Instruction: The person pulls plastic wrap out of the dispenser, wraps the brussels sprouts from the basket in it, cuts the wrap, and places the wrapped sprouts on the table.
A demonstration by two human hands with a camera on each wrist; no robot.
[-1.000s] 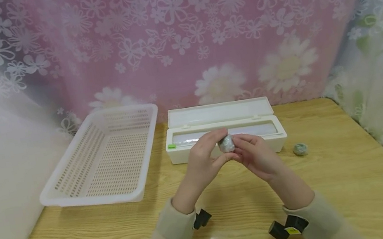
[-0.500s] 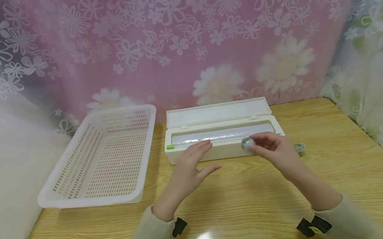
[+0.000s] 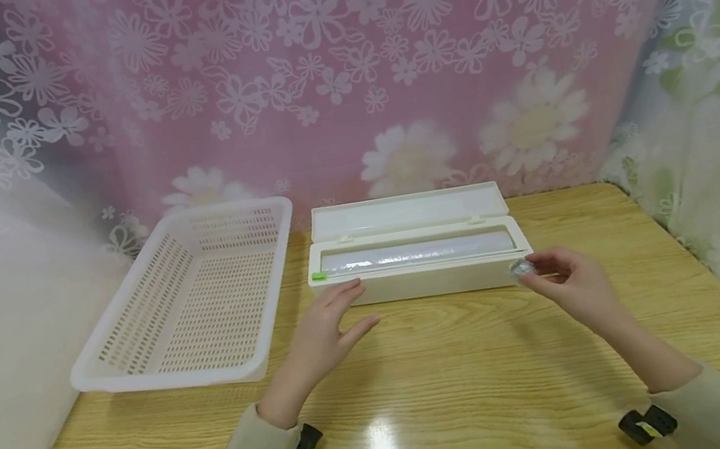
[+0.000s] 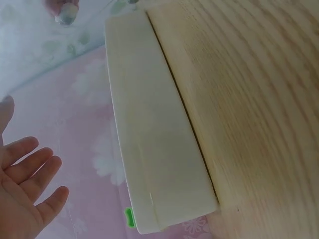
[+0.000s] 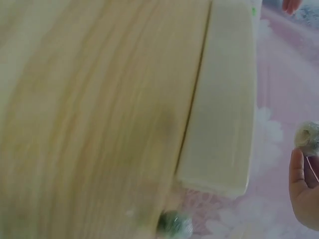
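My right hand (image 3: 579, 292) pinches a small round item wrapped in clear film (image 3: 521, 268) between thumb and fingers, by the right end of the cream wrap box. In the right wrist view the wrapped item (image 5: 306, 137) looks pale; what is inside is unclear. My left hand (image 3: 328, 335) holds nothing, its fingers extended near the left front corner of the box. The cling film box (image 3: 440, 281) has its lid raised, with a shiny film roll (image 3: 417, 252) inside. A second, greenish wrapped item (image 5: 174, 224) lies on the table, hidden in the head view.
A white perforated plastic basket (image 3: 228, 371) stands at the left of the wooden table (image 3: 456, 382). A green slider (image 3: 319, 276) sits at the box's left front edge. Floral curtains (image 3: 341, 102) hang behind and at the sides.
Both hands held the wrapped item at first. My left hand has let go and moved left; my right hand has carried the item rightward past the box's front, now covering the second wrapped item.
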